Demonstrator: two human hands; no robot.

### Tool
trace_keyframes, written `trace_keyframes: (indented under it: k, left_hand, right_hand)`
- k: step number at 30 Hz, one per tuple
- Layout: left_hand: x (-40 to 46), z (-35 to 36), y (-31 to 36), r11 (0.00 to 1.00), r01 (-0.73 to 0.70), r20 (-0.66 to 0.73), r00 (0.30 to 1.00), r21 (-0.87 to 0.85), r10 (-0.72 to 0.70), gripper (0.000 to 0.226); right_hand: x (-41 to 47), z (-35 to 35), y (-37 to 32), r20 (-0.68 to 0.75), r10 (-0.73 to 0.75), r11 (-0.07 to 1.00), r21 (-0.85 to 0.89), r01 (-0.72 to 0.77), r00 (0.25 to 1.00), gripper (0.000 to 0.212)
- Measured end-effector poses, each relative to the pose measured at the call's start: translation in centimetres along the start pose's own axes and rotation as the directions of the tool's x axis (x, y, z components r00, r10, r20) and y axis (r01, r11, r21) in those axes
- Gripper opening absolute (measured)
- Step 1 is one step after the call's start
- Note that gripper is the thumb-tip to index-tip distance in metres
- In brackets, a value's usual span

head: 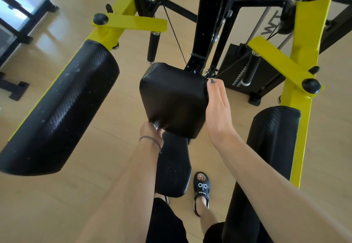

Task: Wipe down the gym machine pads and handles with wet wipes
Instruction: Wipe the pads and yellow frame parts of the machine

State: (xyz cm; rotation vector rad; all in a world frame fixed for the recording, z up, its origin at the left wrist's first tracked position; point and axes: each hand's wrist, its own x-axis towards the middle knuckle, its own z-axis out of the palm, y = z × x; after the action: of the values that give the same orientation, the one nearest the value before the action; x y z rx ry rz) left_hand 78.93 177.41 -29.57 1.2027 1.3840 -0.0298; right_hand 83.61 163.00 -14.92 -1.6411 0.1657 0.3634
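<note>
The black back pad [171,99] of the gym machine sits in the middle of the view, tilted toward me. My left hand [151,131] is at the pad's lower left corner, pressing a small white wet wipe [156,127] against it; its fingers are hidden under the pad. My right hand [217,107] lies flat against the pad's right side, fingers straight and together. A long black arm pad [57,109] hangs on the left, another arm pad [274,137] on the right. Two black handles [153,46] [251,69] hang from the yellow arms.
The black seat pad [171,168] lies below the back pad, with my foot in a black sandal [202,189] beside it. Yellow frame bars [302,109] flank both sides, and a weight stack [234,75] stands behind. Another machine's base [17,88] is at far left on the wooden floor.
</note>
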Motion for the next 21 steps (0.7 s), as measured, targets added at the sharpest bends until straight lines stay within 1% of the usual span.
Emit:
trace_keyframes:
  k: [2, 3, 4, 5, 6, 7, 8, 9, 10, 11, 12, 13, 14, 15, 16, 18, 19, 20, 21]
  left_hand:
    - [-0.4, 0.2, -0.9, 0.998, -0.012, 0.024, 1.0, 0.062, 0.01, 0.043]
    - [-0.6, 0.5, -1.1, 0.998, -0.022, 0.061, 0.998, 0.054, 0.019, 0.045]
    - [-1.1, 0.8, -1.4, 0.999, 0.0, 0.157, 0.988, 0.037, -0.005, 0.05]
    - [-1.4, 1.4, -1.8, 0.997, 0.066, 0.228, 0.972, -0.039, -0.055, 0.054]
    - [-1.9, 2.0, -2.6, 0.997, 0.071, 0.282, 0.957, -0.013, -0.064, 0.054]
    - [-2.8, 2.6, -3.6, 0.992, 0.02, 0.285, 0.957, 0.121, -0.054, 0.047]
    - [-3.6, 3.4, -4.7, 0.976, -0.035, 0.249, 0.968, 0.214, -0.02, 0.037]
    - [-4.6, 4.2, -5.5, 0.963, -0.086, 0.231, 0.973, 0.255, 0.026, 0.03]
    - [-5.3, 4.9, -6.1, 0.974, -0.041, 0.243, 0.97, 0.222, -0.014, 0.027]
    - [-5.8, 5.3, -6.0, 0.994, 0.077, 0.225, 0.97, 0.072, -0.092, 0.028]
    - [-6.5, 5.5, -5.5, 0.977, 0.204, 0.26, 0.949, -0.066, -0.18, 0.03]
    - [-7.0, 5.7, -4.9, 0.928, 0.295, 0.311, 0.925, -0.226, -0.218, 0.031]
    - [-7.2, 6.2, -4.4, 0.865, 0.366, 0.317, 0.912, -0.345, -0.259, 0.029]
    - [-7.8, 6.5, -4.0, 0.838, 0.391, 0.311, 0.908, -0.382, -0.281, 0.028]
    - [-8.8, 6.6, -3.6, 0.802, 0.43, 0.342, 0.89, -0.413, -0.301, 0.031]
    - [-10.9, 7.1, -2.4, 0.683, 0.522, 0.421, 0.845, -0.511, -0.33, 0.039]
    - [-11.9, 7.2, -2.0, 0.601, 0.569, 0.487, 0.814, -0.561, -0.315, 0.043]
    - [-12.8, 7.1, -1.5, 0.545, 0.594, 0.521, 0.798, -0.592, -0.304, 0.045]
    - [-13.9, 6.9, -0.8, 0.51, 0.613, 0.559, 0.781, -0.604, -0.277, 0.046]
  right_hand:
    - [0.1, 0.2, 0.2, -0.011, -0.013, 1.0, -0.002, 0.013, 1.0, 0.025]
    - [0.1, 0.3, 0.2, -0.013, -0.014, 1.0, -0.006, 0.014, 1.0, 0.024]
    - [0.1, 0.3, 0.3, -0.014, -0.016, 1.0, -0.01, 0.016, 1.0, 0.023]
    - [0.1, 0.3, 0.2, -0.013, -0.019, 1.0, -0.014, 0.019, 1.0, 0.022]
    - [0.1, 0.3, 0.2, -0.011, -0.024, 1.0, -0.017, 0.024, 1.0, 0.022]
    - [0.1, 0.2, 0.2, -0.008, -0.026, 0.999, -0.02, 0.026, 1.0, 0.023]
    - [0.1, 0.1, 0.2, -0.005, -0.026, 0.999, -0.018, 0.026, 1.0, 0.023]
    - [0.1, 0.0, 0.2, -0.002, -0.022, 1.0, -0.013, 0.022, 1.0, 0.023]
    - [0.1, -0.1, 0.1, 0.004, -0.015, 1.0, -0.004, 0.015, 1.0, 0.023]
    - [0.1, -0.1, 0.1, 0.01, -0.004, 1.0, 0.003, 0.004, 1.0, 0.024]
    - [0.0, -0.1, 0.1, 0.016, 0.006, 1.0, 0.009, -0.006, 1.0, 0.024]
    - [0.0, 0.0, 0.1, 0.022, 0.014, 1.0, 0.018, -0.014, 1.0, 0.024]
    - [0.0, -0.1, 0.1, 0.027, 0.023, 0.999, 0.038, -0.024, 0.999, 0.024]
    - [0.0, -0.1, 0.1, 0.033, 0.035, 0.997, 0.062, -0.037, 0.999, 0.023]
    - [0.0, -0.2, 0.1, 0.04, 0.046, 0.996, 0.074, -0.049, 0.998, 0.024]
    - [0.0, -0.5, -0.2, 0.066, 0.07, 0.994, 0.08, -0.075, 0.995, 0.026]
    - [-0.1, -0.7, -0.4, 0.079, 0.09, 0.991, 0.088, -0.096, 0.993, 0.028]
    - [-0.1, -1.0, -0.7, 0.092, 0.111, 0.989, 0.092, -0.12, 0.99, 0.03]
    - [-0.2, -1.2, -1.1, 0.105, 0.136, 0.985, 0.096, -0.146, 0.985, 0.033]
